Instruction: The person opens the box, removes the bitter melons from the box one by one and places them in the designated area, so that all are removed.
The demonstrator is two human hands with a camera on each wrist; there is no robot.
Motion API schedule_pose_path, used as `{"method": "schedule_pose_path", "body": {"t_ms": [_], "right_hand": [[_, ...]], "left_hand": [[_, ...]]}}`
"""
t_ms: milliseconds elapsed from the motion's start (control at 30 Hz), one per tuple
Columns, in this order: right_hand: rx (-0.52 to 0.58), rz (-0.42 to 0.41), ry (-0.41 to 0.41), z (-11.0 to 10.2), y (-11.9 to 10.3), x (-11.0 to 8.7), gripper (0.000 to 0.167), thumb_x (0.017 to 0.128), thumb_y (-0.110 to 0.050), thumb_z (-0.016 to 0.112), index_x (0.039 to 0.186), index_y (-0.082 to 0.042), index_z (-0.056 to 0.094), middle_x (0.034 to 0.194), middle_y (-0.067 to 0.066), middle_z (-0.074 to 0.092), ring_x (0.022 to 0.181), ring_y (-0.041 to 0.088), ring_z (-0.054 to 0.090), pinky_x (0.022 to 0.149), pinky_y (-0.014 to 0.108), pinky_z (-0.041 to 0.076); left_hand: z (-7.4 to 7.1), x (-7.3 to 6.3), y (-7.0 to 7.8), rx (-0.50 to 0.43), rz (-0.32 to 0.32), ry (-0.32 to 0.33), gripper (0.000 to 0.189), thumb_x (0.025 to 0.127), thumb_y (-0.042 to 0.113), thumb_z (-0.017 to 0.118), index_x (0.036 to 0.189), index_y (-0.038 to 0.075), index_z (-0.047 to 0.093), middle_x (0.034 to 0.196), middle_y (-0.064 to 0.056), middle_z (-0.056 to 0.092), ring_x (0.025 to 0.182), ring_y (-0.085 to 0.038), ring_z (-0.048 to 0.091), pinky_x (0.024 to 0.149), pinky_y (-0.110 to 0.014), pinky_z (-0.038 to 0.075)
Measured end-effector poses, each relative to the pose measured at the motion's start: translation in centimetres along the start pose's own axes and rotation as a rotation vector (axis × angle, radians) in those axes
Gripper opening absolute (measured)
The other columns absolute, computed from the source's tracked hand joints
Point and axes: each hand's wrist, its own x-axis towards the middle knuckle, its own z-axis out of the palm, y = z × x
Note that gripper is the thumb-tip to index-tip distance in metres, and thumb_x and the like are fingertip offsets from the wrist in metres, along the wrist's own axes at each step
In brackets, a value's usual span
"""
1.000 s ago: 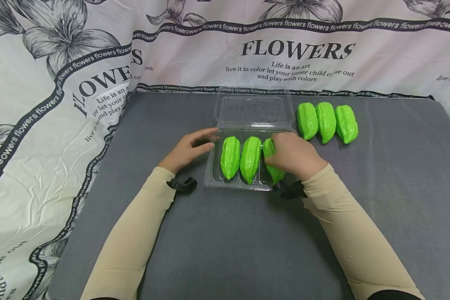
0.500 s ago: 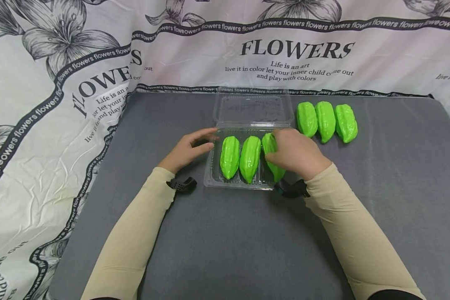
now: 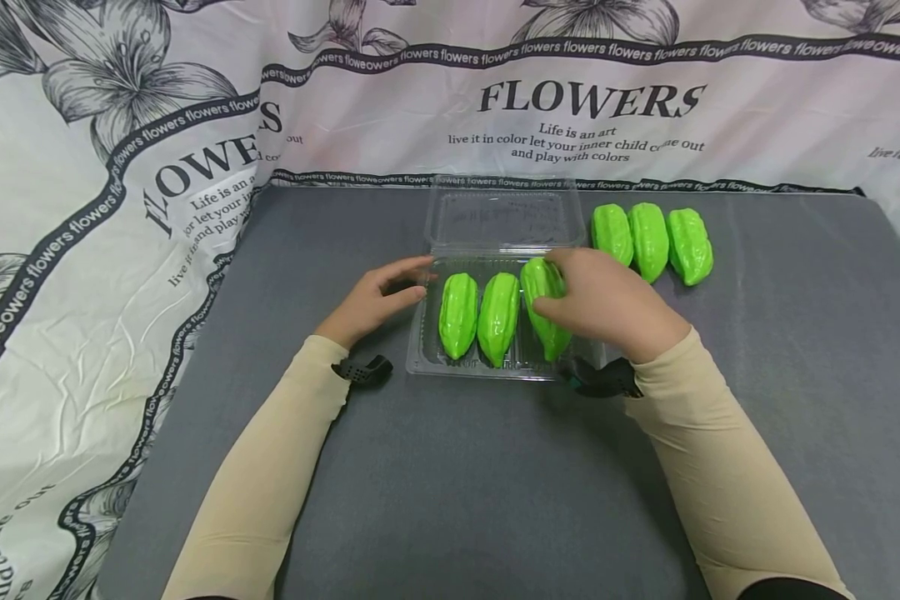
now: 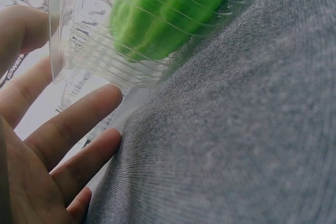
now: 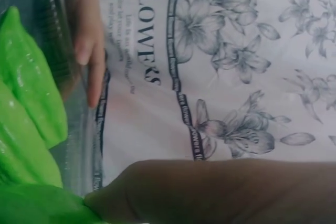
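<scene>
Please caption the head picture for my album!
Right hand grips a green fruit at the clear box; two more inside, three outside.

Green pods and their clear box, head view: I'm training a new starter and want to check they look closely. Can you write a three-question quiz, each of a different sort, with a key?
1. How many green pods lie on the grey tabletop outside the clear box?
2. True or false: the lid is closed over the box.
3. Fill in: the ____ hand touches a pod.

Key
1. Three, side by side beyond the box's right side.
2. False; it stands open at the far side.
3. Right. The right hand is on the rightmost pod at the box; the left hand is at the box's left edge, fingers spread.
</scene>
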Motion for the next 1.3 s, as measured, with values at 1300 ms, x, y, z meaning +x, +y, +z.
{"method": "schedule_pose_path", "body": {"t_ms": [1300], "right_hand": [[0.019, 0.136, 0.014, -5.2, 5.2, -2.6, 0.072, 0.098, -0.029, 0.068, 0.158, 0.0, 0.04, 0.14, 0.037, 0.056, 0.125, 0.049, 0.057, 0.091, 0.061, 0.051]], "left_hand": [[0.0, 0.1, -0.1, -0.022, 0.005, 0.004, 0.052, 0.107, 0.022, 0.063, 0.158, 0.02, 0.05, 0.147, -0.011, 0.062, 0.136, -0.026, 0.056, 0.111, -0.05, 0.048]]}}
